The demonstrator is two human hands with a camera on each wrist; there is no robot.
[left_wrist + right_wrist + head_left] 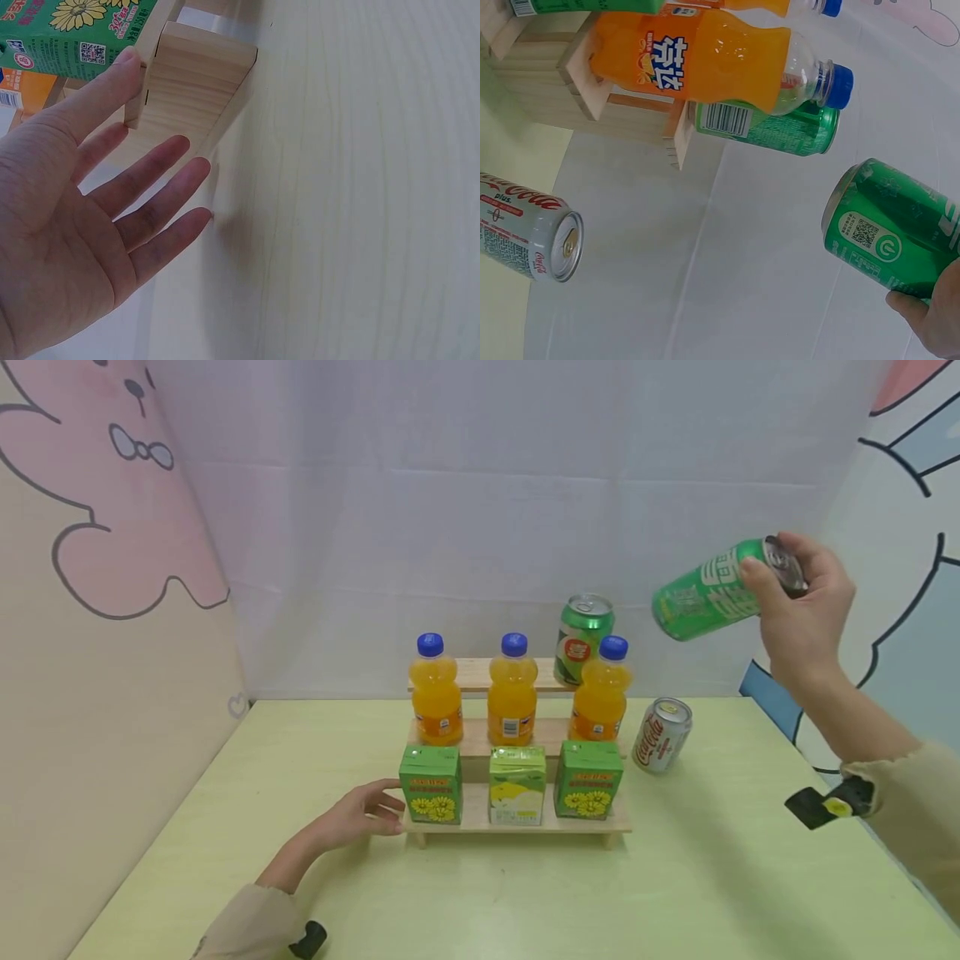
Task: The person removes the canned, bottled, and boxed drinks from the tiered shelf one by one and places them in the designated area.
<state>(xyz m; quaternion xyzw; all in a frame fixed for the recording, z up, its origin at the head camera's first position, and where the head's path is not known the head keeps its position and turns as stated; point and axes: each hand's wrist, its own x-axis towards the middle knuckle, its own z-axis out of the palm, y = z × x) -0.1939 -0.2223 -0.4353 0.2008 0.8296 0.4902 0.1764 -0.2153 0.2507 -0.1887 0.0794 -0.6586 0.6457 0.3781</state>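
Right hand [813, 614] grips a green can [708, 595] by its top end, fingers and thumb curled round it; can is up in the air right of the wooden stand [474, 806], well above the table [480, 902], tilted, base pointing left and a bit down, touching nothing but the hand. Left hand [360, 817] is at the left end of the stand's bottom shelf, fingers loose and spread, grasping nothing; thumb tip overlaps the shelf edge in the left wrist view, can't tell if it presses. Bottom shelf has three cartons: left green carton [432, 787] nearest the left hand, yellow-green carton [517, 787] in the middle, right green carton [588, 781]. Middle shelf: three orange bottles [512, 693], blue caps, upright, spaced apart. Top shelf: second green can [581, 647], upright at the right end, partly behind the right bottle in the head view. Silver Coca-Cola can [662, 737] stands on the table just right of the stand, below the held can. Pale cloth [450, 543] hangs behind, pink cartoon figure [142, 518] on the left side
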